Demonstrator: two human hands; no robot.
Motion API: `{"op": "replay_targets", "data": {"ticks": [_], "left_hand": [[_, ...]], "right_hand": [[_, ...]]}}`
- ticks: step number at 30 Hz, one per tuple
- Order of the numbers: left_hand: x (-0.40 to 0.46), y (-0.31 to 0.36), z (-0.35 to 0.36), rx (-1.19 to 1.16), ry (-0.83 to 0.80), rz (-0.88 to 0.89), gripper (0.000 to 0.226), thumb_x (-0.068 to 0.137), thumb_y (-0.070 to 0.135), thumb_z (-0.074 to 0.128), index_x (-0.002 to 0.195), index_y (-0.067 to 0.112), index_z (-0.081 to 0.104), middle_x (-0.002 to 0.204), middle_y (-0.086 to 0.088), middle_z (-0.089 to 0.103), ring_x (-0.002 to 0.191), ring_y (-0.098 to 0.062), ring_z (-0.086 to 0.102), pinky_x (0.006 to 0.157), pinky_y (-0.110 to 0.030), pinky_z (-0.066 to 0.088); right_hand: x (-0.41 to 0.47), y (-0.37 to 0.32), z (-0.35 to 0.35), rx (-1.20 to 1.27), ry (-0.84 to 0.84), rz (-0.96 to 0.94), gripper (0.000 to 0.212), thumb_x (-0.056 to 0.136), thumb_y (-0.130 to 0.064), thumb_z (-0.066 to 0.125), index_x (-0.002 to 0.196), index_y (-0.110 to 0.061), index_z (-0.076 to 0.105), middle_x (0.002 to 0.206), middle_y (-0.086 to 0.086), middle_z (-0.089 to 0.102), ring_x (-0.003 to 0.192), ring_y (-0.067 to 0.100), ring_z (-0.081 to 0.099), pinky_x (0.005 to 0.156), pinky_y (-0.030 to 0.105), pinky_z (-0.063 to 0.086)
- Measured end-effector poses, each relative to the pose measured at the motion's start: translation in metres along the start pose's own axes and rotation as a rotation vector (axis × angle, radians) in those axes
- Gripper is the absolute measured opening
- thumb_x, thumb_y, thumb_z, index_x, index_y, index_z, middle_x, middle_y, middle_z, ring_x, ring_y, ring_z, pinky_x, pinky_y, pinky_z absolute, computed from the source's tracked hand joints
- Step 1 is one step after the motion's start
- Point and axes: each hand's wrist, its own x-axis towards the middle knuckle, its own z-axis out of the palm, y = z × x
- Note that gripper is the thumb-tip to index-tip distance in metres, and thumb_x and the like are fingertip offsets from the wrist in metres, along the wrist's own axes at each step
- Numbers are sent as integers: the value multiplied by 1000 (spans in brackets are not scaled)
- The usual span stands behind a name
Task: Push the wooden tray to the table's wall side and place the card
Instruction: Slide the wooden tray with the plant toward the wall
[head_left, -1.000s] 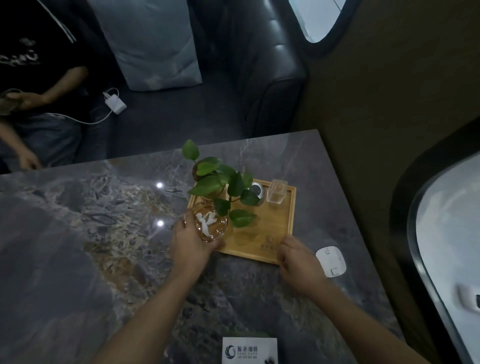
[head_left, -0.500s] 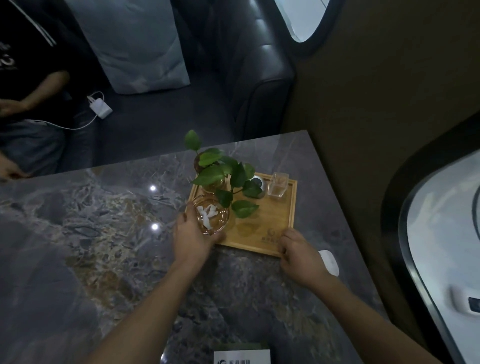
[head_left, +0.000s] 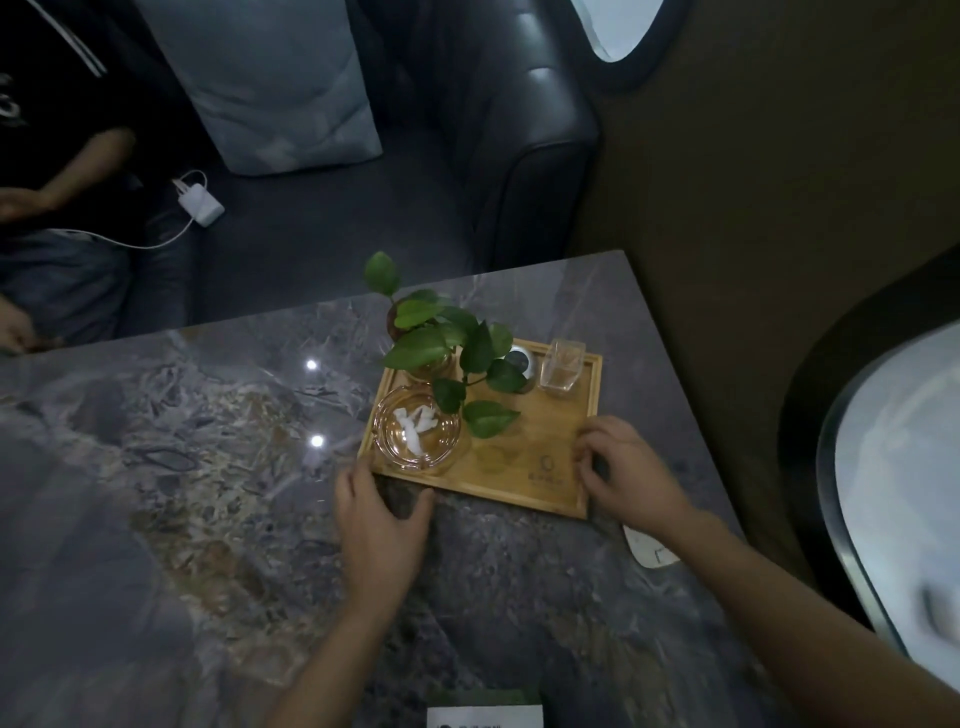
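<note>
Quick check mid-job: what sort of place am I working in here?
Probably a lounge or cafe booth: a marble-look table against the wall, a dark padded sofa, and a wooden tray with an ashtray.

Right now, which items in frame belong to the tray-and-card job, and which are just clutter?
Job items:
wooden tray
card, at the table's near edge
left hand, at the tray's near-left corner
right hand, on the tray's near-right corner

Just lying about:
plant
glass ashtray
clear glass
white pad
charger
</note>
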Motion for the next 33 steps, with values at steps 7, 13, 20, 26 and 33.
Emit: {"op": "replay_targets", "data": {"ticks": [7,13,20,26,33], "left_hand": [[-22,18,22,-292,-82,-216,45,84,15,74,126,17,57,120,-4,65,110,-22,65,92,-32,50],[-33,25,30,-259,-108,-163,55,84,15,73,136,15,55,131,-3,60,119,-21,59,105,-43,50],[-50,28,37,-269,-175,-153,64,86,9,70,144,10,45,151,-3,38,137,-18,45,114,-28,34],[-56,27,39,-244,-230,-117,68,86,15,69,147,15,41,157,2,32,142,-18,38,119,-35,33],[-46,30,39,-178,-261,-9,74,82,17,71,148,16,38,154,1,37,140,-17,40,118,-43,38]], "right_hand": [[25,27,-16,-229,-284,-44,58,76,-51,71,121,-18,59,151,7,37,145,24,20,111,45,36],[19,31,-23,-204,-373,-29,70,63,-67,72,119,-30,50,159,-1,22,149,15,2,111,46,34],[14,27,-18,-309,-315,-38,69,59,-67,73,113,-29,54,155,-1,32,147,20,12,110,46,31],[-10,23,-10,-306,-205,-14,73,50,-77,65,106,-30,57,144,-2,44,144,20,22,107,44,33],[-31,20,0,-278,-84,34,75,50,-82,63,100,-27,63,130,-1,56,136,24,36,108,44,34]]}}
